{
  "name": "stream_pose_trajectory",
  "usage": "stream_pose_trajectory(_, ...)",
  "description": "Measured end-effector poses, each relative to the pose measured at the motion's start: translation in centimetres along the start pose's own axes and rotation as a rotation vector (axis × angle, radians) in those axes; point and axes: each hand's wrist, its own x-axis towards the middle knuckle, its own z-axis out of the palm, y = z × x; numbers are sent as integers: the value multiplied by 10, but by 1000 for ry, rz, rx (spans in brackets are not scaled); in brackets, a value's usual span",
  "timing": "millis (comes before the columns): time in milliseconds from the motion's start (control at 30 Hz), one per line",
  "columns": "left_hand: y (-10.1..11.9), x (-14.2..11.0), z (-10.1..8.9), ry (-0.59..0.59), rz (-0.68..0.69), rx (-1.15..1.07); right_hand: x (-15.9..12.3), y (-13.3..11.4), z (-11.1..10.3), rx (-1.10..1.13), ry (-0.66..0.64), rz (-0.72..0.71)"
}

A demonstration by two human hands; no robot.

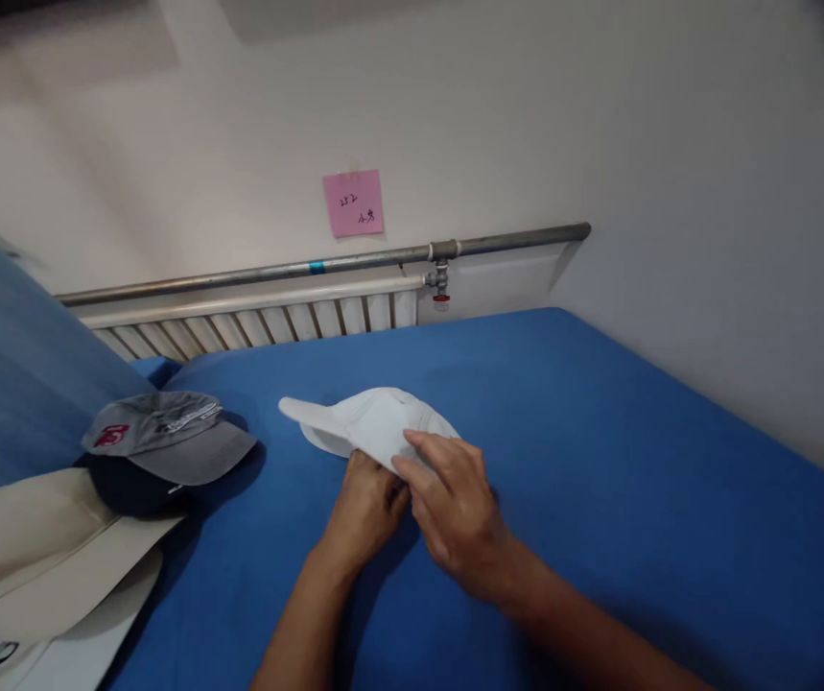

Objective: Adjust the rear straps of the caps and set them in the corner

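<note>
A white cap (372, 422) lies on the blue bed sheet (599, 461), its brim pointing left. My left hand (366, 507) is curled closed at the cap's near edge, gripping the rear of it. My right hand (455, 509) rests on the cap's back right side, fingers bent and pressing on the fabric. Both forearms come in from the bottom of the frame.
A grey cap (167, 437) sits on a dark cap (130, 489) at the left, above a beige wide-brim hat (37, 557). A white radiator (253, 326), a metal pipe (383, 257) and a pink sticky note (352, 202) are on the wall behind.
</note>
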Motion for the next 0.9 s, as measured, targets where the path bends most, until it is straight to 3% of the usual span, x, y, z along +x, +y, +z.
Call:
stream_pose_trajectory(100,-7,-2,-1,-15,27,37,4,19,8,-66,-33,41)
stream_pose_trajectory(167,-16,-4,-1,34,-25,63,5,31,14,-112,-80,84)
stream_pose_trajectory(333,-38,-4,-1,174,-400,65,12,63,19,-161,-181,205)
stream_pose_trajectory(467,-41,-2,-1,129,-619,-54,19,81,16,-95,-294,294)
stream_pose_trajectory(533,-38,0,2,52,-717,-223,17,84,14,16,-260,346)
stream_pose_trajectory(633,-34,2,6,-13,-894,-550,13,80,12,263,-98,468)
stream_pose_trajectory(800,-31,5,10,173,-977,-986,16,59,0,779,-10,953)
stream_pose_trajectory(900,-27,8,10,195,-954,-1192,21,44,-7,1030,46,1064)
